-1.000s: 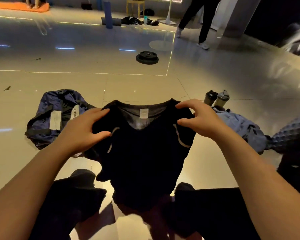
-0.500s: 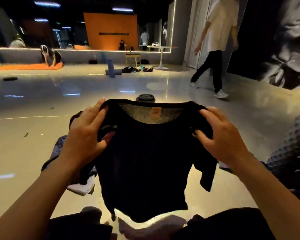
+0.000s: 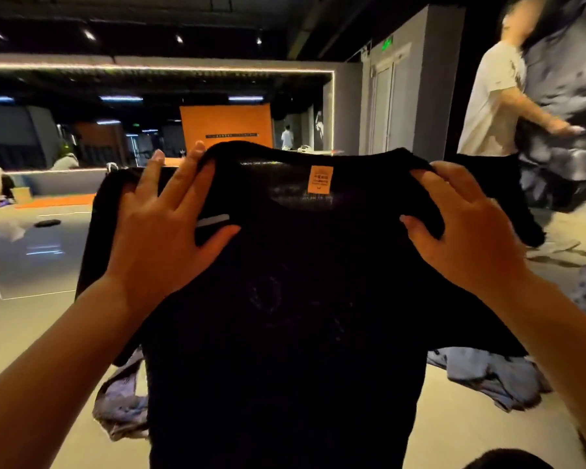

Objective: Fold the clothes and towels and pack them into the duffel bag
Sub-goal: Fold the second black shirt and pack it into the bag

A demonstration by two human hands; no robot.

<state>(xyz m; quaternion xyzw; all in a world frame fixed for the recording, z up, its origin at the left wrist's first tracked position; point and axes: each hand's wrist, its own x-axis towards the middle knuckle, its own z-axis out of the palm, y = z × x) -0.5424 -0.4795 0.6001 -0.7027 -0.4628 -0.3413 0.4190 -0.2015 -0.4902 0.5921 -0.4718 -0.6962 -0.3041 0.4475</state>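
Head view: left hand (image 3: 156, 245) and right hand (image 3: 467, 231) each pinch a shoulder of the black shirt (image 3: 285, 316), holding it up, fingers (image 3: 183, 177) grasping fabric.

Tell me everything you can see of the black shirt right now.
The black shirt is a dark, fine-knit top held up, spread, facing the camera. An orange label sits inside the back of the neck; a pale strip marks its left shoulder. The left hand and right hand each pinch a shoulder. The body hangs straight down; the sleeves droop outward, the hem out of frame.
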